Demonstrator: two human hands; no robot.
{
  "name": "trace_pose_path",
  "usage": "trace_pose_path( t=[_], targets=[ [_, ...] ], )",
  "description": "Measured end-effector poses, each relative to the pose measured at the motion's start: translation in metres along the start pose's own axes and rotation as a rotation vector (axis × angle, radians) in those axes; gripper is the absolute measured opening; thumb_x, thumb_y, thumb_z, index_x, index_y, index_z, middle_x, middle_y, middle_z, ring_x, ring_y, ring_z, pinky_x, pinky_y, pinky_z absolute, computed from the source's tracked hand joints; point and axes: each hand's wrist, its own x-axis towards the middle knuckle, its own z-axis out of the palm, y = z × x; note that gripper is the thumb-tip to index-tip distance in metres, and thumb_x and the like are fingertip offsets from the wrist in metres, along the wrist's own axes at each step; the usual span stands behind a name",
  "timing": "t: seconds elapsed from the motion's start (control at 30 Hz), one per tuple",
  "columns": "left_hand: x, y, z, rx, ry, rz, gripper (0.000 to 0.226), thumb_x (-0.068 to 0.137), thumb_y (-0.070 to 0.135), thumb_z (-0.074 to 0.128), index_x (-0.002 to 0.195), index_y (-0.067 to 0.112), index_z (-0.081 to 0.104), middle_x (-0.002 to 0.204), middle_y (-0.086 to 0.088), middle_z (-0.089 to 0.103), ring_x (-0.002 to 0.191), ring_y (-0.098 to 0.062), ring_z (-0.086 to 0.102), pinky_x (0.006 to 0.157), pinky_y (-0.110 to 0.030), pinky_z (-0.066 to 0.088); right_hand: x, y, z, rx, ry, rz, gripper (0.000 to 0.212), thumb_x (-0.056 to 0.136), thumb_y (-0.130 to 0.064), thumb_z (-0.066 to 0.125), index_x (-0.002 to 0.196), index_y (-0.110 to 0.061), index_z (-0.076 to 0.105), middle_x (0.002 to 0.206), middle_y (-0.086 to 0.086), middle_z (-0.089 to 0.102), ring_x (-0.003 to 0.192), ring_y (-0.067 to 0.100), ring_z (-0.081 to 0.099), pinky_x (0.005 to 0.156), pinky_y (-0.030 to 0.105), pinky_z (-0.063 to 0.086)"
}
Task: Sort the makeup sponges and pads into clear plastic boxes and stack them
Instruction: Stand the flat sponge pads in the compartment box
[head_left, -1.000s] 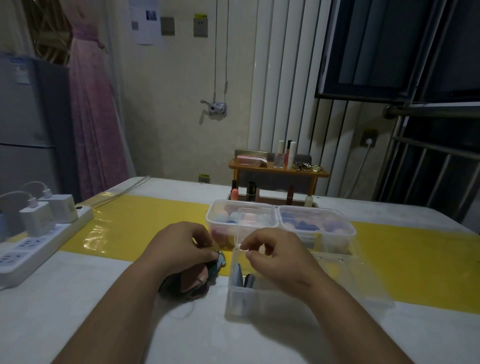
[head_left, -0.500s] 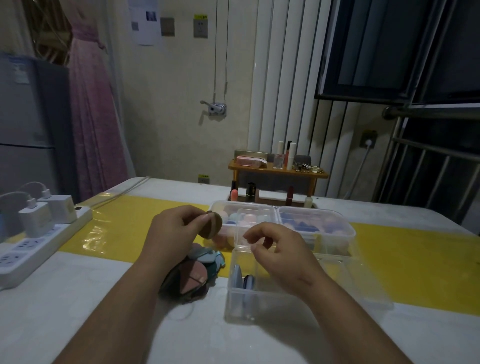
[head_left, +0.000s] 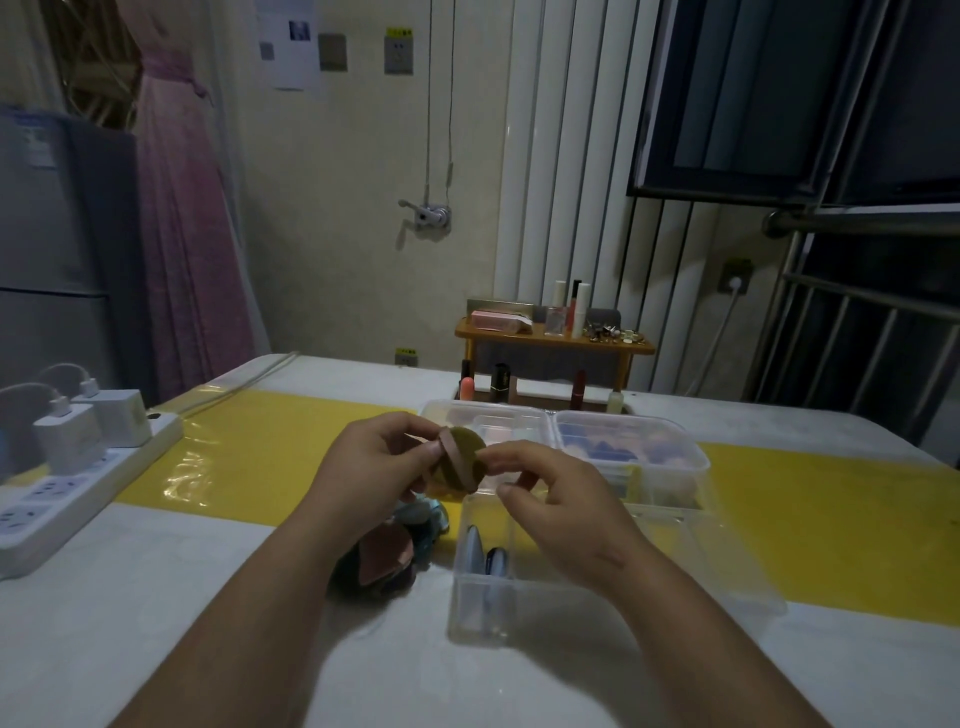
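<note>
A round olive-brown makeup pad (head_left: 465, 457) with a pink strap is held up above the table. My left hand (head_left: 374, 462) pinches its left edge, and my right hand (head_left: 550, 504) pinches its right edge. Below them a small pile of dark and pink pads (head_left: 387, 551) lies on the white tabletop. An open clear box (head_left: 613, 571) stands right of the pile, with two bluish pads (head_left: 483, 556) upright in its left end. Behind it sit two lidded clear boxes (head_left: 644, 457) side by side, filled with pink and blue sponges.
A white power strip (head_left: 67, 493) with two chargers lies at the left table edge. A yellow runner (head_left: 831, 519) crosses the table. At the back stands a small wooden shelf (head_left: 553, 340) with lipsticks and bottles.
My left hand lifted the olive pad from the pile and raised it. My right hand rose from the open box and took hold of the pad's right edge.
</note>
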Motion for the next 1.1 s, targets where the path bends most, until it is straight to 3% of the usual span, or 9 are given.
trace_pose_path(
  t=[0.1, 0.23, 0.37, 0.47, 0.77, 0.93, 1.1],
  targets=[
    [-0.001, -0.001, 0.000, 0.028, -0.039, -0.010, 0.008, 0.091, 0.022, 0.068, 0.092, 0.028, 0.074, 0.073, 0.002, 0.073, 0.063, -0.012, 0.063, 0.052, -0.024, 0.047, -0.001, -0.002, -0.002, 0.034, 0.060, -0.026, 0.025, 0.095, -0.023, 0.060, 0.101, -0.047, 0.066, 0.096, -0.029, 0.062, 0.091, -0.007, 0.053, 0.066, 0.009, 0.043],
    [-0.001, -0.001, 0.001, 0.025, -0.026, -0.009, 0.011, 0.094, 0.023, 0.064, 0.093, 0.028, 0.074, 0.077, 0.006, 0.074, 0.062, -0.005, 0.062, 0.052, -0.017, 0.044, -0.001, 0.000, -0.005, 0.163, 0.137, -0.042, 0.021, 0.089, -0.011, 0.064, 0.086, -0.030, 0.071, 0.077, -0.023, 0.063, 0.073, -0.001, 0.054, 0.061, 0.013, 0.044],
    [0.001, -0.003, -0.003, -0.026, 0.040, -0.017, 0.015, 0.092, 0.019, 0.065, 0.082, 0.026, 0.073, 0.068, 0.005, 0.071, 0.059, -0.009, 0.057, 0.053, -0.020, 0.042, -0.002, 0.003, -0.004, 0.157, 0.096, -0.048, 0.016, 0.085, -0.007, 0.064, 0.079, -0.022, 0.068, 0.075, -0.012, 0.063, 0.067, 0.004, 0.053, 0.059, 0.018, 0.046],
    [0.002, -0.004, -0.006, -0.033, 0.069, -0.025, 0.014, 0.093, 0.020, 0.065, 0.083, 0.024, 0.074, 0.067, 0.005, 0.069, 0.064, -0.015, 0.057, 0.055, -0.025, 0.042, -0.002, 0.001, -0.003, 0.138, 0.025, -0.031, 0.020, 0.084, -0.004, 0.063, 0.077, -0.022, 0.066, 0.070, -0.014, 0.062, 0.068, 0.000, 0.056, 0.061, 0.015, 0.046],
    [0.005, -0.007, -0.009, -0.050, 0.127, -0.033, 0.017, 0.090, 0.021, 0.067, 0.075, 0.025, 0.072, 0.067, 0.001, 0.068, 0.064, -0.017, 0.056, 0.052, -0.028, 0.042, 0.000, 0.002, 0.000, 0.030, -0.065, 0.005, 0.019, 0.081, -0.013, 0.063, 0.074, -0.030, 0.068, 0.074, -0.018, 0.065, 0.067, 0.002, 0.053, 0.064, 0.025, 0.049],
    [0.004, -0.007, -0.010, -0.033, 0.129, -0.038, 0.017, 0.091, 0.021, 0.067, 0.075, 0.024, 0.072, 0.067, 0.002, 0.068, 0.063, -0.017, 0.056, 0.049, -0.025, 0.042, -0.001, 0.001, 0.002, -0.066, -0.133, 0.044, 0.011, 0.082, -0.021, 0.065, 0.075, -0.029, 0.069, 0.073, -0.015, 0.063, 0.064, -0.003, 0.053, 0.060, 0.018, 0.045],
    [0.004, -0.006, -0.011, -0.031, 0.132, -0.034, 0.015, 0.091, 0.020, 0.067, 0.078, 0.022, 0.073, 0.071, -0.002, 0.068, 0.064, -0.017, 0.056, 0.043, -0.016, 0.041, -0.001, 0.003, 0.002, -0.025, -0.084, 0.025, 0.010, 0.082, -0.018, 0.065, 0.077, -0.025, 0.071, 0.079, -0.008, 0.068, 0.072, 0.009, 0.059, 0.068, 0.029, 0.053]
  ],
)
